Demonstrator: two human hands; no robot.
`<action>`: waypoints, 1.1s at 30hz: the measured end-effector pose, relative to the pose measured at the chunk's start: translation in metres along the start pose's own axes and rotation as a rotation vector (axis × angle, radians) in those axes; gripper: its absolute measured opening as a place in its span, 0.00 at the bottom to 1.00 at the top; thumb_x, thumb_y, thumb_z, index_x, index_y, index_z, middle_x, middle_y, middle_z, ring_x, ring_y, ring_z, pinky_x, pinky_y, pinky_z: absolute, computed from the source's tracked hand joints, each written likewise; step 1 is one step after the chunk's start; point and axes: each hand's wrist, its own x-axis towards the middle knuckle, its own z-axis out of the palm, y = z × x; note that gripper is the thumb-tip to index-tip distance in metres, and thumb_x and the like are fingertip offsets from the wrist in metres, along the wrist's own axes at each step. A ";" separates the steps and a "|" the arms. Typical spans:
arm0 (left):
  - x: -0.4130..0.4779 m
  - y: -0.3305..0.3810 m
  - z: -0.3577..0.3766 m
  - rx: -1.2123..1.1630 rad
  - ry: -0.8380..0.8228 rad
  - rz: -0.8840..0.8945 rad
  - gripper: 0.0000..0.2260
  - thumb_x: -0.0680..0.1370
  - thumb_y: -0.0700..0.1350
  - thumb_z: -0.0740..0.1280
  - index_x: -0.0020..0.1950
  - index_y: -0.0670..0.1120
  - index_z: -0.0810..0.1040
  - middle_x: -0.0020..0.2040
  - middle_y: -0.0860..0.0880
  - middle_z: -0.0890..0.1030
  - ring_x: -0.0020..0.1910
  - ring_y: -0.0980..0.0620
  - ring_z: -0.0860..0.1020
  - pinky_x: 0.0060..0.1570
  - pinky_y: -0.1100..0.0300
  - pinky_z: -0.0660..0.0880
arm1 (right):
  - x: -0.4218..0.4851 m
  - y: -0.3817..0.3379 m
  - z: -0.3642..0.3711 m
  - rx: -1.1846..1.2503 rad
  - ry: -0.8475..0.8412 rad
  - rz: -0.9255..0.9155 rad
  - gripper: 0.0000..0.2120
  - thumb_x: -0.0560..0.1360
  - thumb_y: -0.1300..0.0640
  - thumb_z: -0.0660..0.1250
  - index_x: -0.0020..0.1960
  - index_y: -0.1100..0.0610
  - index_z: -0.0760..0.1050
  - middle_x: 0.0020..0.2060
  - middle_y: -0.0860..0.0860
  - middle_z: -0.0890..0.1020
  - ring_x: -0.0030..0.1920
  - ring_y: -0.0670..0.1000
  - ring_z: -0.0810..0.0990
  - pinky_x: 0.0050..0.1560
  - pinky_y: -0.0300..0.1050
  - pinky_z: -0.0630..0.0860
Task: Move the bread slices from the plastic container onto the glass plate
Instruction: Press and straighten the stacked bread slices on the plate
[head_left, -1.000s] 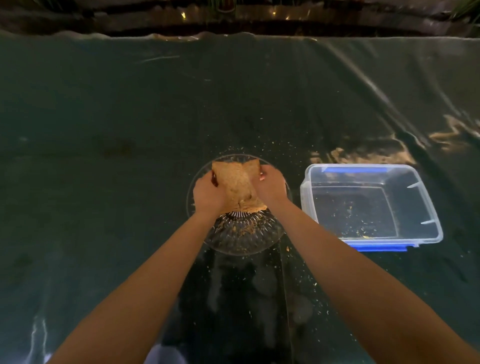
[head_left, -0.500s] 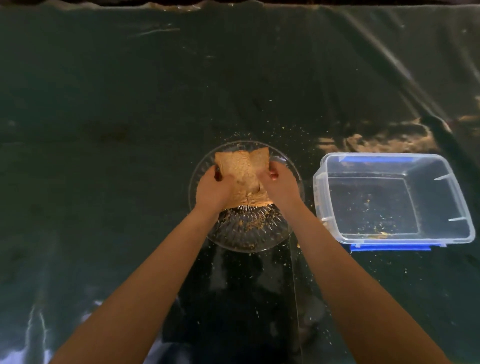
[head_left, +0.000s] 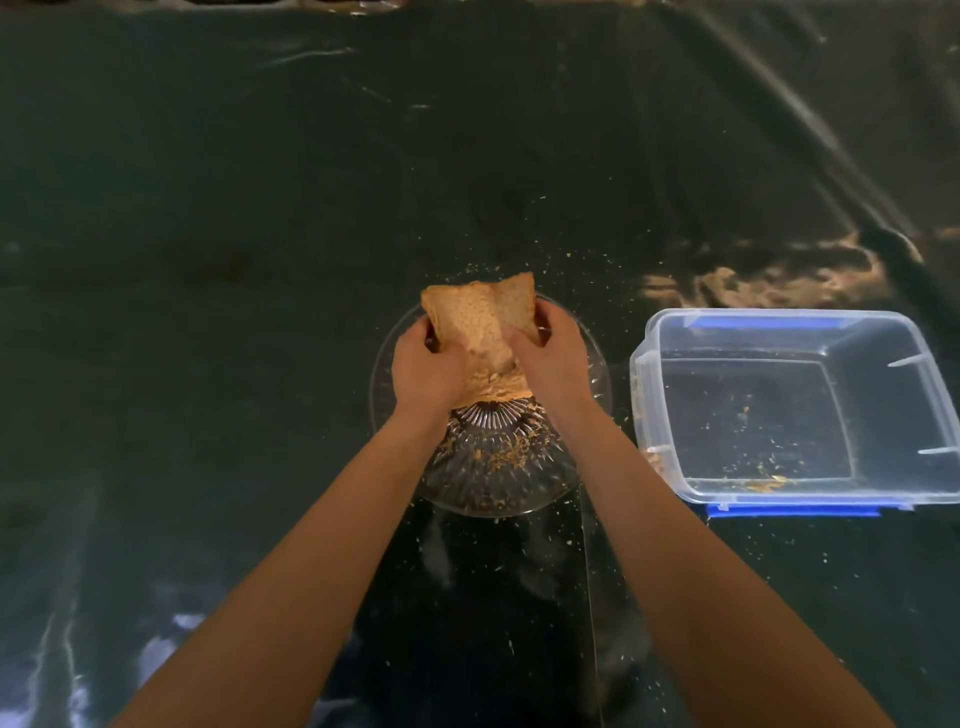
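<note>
I look down on a table covered with a dark green shiny sheet (head_left: 208, 208), wrinkled at about 2 o'clock, where it catches a warm reflection. The room beyond the far edge is too dark for me to tell anything. Many pale crumbs (head_left: 519, 249) lie scattered over the sheet around the middle.

I count one glass plate (head_left: 498, 483), round with a ribbed pattern, at the centre of my view. Crumbs lie on its near part. I count one plastic container (head_left: 800, 410), clear with blue clips, just beside the plate at 3 o'clock from it. It holds only crumbs, no slices.

The bread slices (head_left: 483, 332) are above the far half of the plate, pressed together as a stack between two hands. I cannot tell how many slices are in it. My left hand (head_left: 423, 369) has its fingers curled closed on the left side of the stack, and my right hand (head_left: 553, 358) is closed on the right side. The stack stands tilted, its lower edge close to the plate.
</note>
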 end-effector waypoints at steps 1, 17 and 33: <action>0.002 0.002 0.001 0.012 0.005 0.019 0.17 0.76 0.39 0.64 0.65 0.45 0.76 0.50 0.53 0.79 0.52 0.52 0.79 0.56 0.53 0.78 | 0.002 -0.001 0.000 0.002 0.008 -0.009 0.24 0.73 0.57 0.67 0.68 0.57 0.67 0.64 0.55 0.73 0.63 0.53 0.73 0.66 0.50 0.71; 0.013 -0.003 0.004 0.165 0.019 0.031 0.19 0.76 0.42 0.65 0.68 0.42 0.75 0.64 0.42 0.76 0.63 0.44 0.76 0.65 0.47 0.73 | 0.006 -0.003 0.011 -0.128 0.056 -0.029 0.23 0.74 0.58 0.65 0.68 0.61 0.68 0.63 0.59 0.70 0.63 0.55 0.70 0.64 0.45 0.67; -0.004 -0.001 0.002 0.271 0.075 0.063 0.17 0.75 0.42 0.65 0.60 0.33 0.77 0.60 0.32 0.76 0.62 0.32 0.74 0.60 0.40 0.73 | -0.014 -0.003 0.010 -0.096 0.116 -0.040 0.19 0.73 0.60 0.66 0.63 0.63 0.71 0.60 0.60 0.71 0.59 0.56 0.72 0.61 0.46 0.70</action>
